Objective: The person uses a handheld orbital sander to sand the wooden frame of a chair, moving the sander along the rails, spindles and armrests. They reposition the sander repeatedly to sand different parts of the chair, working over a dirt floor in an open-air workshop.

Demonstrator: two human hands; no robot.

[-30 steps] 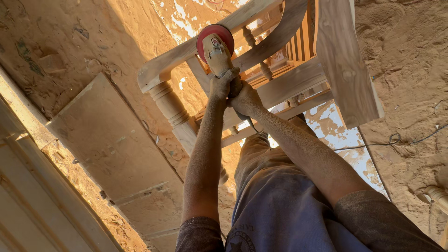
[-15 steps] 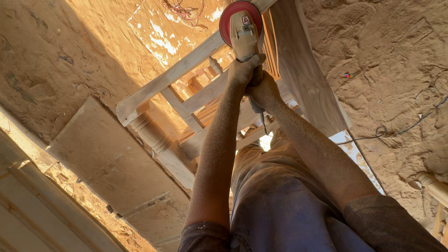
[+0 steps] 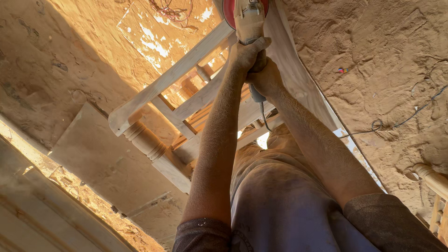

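Red-disc sander (image 3: 246, 14) cut off at top edge, gripped by both hands (image 3: 254, 63).

red sanding disc (image 3: 228, 11) cut off by top edge, chair leg (image 3: 431, 179) cropped right

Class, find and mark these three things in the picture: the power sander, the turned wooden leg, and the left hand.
Power sander (image 3: 247, 21), head view: on its pale body.
Turned wooden leg (image 3: 148, 144), head view: on its ringed part.
Left hand (image 3: 246, 52), head view: on its back.

Sander (image 3: 246, 16) on chair frame (image 3: 172, 79)
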